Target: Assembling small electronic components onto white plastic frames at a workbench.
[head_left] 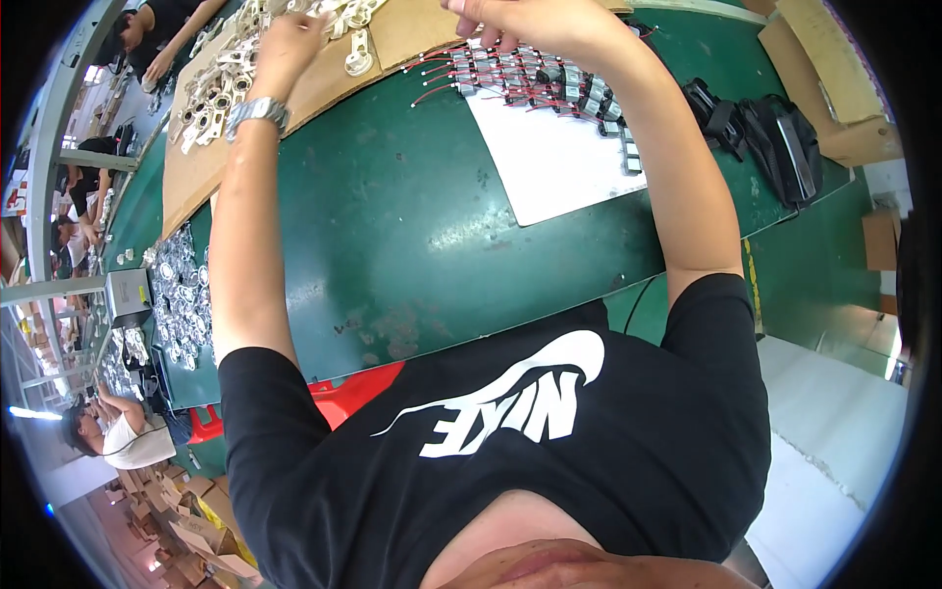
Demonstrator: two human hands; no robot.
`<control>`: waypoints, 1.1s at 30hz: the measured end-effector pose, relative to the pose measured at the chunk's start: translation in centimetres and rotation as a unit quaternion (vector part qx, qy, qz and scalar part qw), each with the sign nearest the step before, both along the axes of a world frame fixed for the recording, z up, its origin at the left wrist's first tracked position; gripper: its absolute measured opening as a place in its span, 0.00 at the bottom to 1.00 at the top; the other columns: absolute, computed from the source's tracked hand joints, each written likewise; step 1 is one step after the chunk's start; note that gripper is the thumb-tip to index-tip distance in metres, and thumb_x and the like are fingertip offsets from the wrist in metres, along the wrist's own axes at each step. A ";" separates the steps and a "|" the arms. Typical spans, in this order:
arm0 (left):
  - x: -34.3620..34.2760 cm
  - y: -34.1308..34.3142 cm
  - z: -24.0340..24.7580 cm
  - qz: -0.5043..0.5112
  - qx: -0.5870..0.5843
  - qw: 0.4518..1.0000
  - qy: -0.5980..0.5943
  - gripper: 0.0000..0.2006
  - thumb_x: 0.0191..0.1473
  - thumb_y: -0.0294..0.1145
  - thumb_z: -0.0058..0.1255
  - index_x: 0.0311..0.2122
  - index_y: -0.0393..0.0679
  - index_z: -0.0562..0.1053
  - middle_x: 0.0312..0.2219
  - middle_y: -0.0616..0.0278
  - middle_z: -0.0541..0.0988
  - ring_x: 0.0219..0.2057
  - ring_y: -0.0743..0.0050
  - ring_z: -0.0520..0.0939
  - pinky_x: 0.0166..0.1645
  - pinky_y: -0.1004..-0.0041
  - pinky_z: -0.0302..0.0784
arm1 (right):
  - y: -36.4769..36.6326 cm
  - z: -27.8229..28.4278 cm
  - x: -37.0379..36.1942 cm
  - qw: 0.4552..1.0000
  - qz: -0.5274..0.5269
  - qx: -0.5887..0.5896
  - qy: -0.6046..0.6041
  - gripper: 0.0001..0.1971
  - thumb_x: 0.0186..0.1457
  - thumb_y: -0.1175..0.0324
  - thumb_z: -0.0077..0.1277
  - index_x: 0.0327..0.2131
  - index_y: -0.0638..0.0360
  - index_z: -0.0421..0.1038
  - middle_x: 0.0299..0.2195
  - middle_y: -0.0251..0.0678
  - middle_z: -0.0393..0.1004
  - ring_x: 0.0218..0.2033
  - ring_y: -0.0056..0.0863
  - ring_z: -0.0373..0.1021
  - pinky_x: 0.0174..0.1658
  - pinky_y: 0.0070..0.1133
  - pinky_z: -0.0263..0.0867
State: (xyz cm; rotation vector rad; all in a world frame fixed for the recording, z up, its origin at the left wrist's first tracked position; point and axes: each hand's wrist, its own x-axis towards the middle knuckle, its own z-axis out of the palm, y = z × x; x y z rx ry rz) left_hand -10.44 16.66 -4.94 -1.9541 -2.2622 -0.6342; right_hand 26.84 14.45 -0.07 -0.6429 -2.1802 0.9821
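Note:
My left hand (291,41), with a metal watch (257,117) on its wrist, is at the far edge of the view over the pile of cream plastic parts (211,98). Its fingers are closed at the parts; what they grip is hidden. To the right, my right hand (535,22) is partly cut off by the top edge, its fingers curled beside the rows of small grey motors with red wires (549,80). I cannot make out anything between these fingers. A single cream part (359,54) lies near my left hand.
Cardboard (329,83) lies under the cream parts on the green table (392,216). A white sheet (549,172) lies beneath the motors. Clear-looking small parts (180,294) are heaped left. A black bag (780,147) and cardboard box (834,79) stand right. Other people sit at left.

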 end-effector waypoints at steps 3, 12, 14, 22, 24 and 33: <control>4.5 1.0 -1.0 0.060 -0.203 0.977 0.025 0.38 0.53 0.69 0.55 0.33 0.31 0.80 0.21 0.47 0.80 0.25 0.58 0.84 0.34 0.61 0.80 | -0.8 0.8 -0.8 0.985 -0.034 0.052 -0.162 0.13 0.60 0.67 0.56 0.40 0.69 0.79 0.31 0.47 0.82 0.34 0.34 0.79 0.39 0.29 0.74; 4.0 0.8 -1.3 0.062 -0.230 0.957 -0.164 0.24 0.51 0.50 0.68 0.34 0.33 0.79 0.30 0.55 0.83 0.28 0.68 0.83 0.30 0.69 0.81 | -0.1 -7.3 -4.0 0.940 -0.045 0.163 -0.298 0.10 0.50 0.76 0.56 0.37 0.61 0.82 0.35 0.48 0.82 0.40 0.44 0.79 0.45 0.36 0.75; 4.6 -0.5 -0.6 0.059 -0.258 0.941 -0.210 0.23 0.53 0.49 0.67 0.40 0.35 0.78 0.32 0.60 0.82 0.33 0.71 0.82 0.38 0.70 0.81 | 0.1 -8.5 -4.1 0.924 -0.080 0.191 -0.323 0.09 0.47 0.77 0.57 0.34 0.62 0.81 0.34 0.48 0.81 0.41 0.47 0.79 0.43 0.38 0.76; 4.3 -5.3 -0.6 -0.074 -0.152 0.800 -0.576 0.19 0.64 0.40 0.56 0.53 0.38 0.72 0.51 0.55 0.81 0.50 0.62 0.83 0.58 0.65 0.79 | 1.0 -10.3 -4.3 0.927 -0.062 0.217 -0.300 0.10 0.47 0.76 0.58 0.35 0.62 0.81 0.38 0.46 0.81 0.44 0.46 0.78 0.44 0.39 0.75; 4.9 -6.1 -0.7 -0.120 -0.136 0.749 -0.637 0.21 0.67 0.35 0.50 0.60 0.35 0.67 0.54 0.52 0.79 0.54 0.59 0.81 0.61 0.61 0.77 | 1.1 -9.6 -4.0 0.933 -0.030 0.183 -0.308 0.10 0.47 0.74 0.58 0.36 0.62 0.81 0.39 0.46 0.81 0.44 0.45 0.78 0.46 0.38 0.74; 5.3 -8.1 -1.8 -0.275 -0.052 0.630 -0.724 0.28 0.68 0.37 0.48 0.68 0.36 0.58 0.61 0.51 0.71 0.63 0.47 0.72 0.68 0.49 0.69 | -1.8 -2.5 -3.1 0.985 -0.056 -0.023 -0.163 0.16 0.54 0.64 0.61 0.44 0.64 0.80 0.35 0.45 0.84 0.32 0.37 0.81 0.38 0.34 0.77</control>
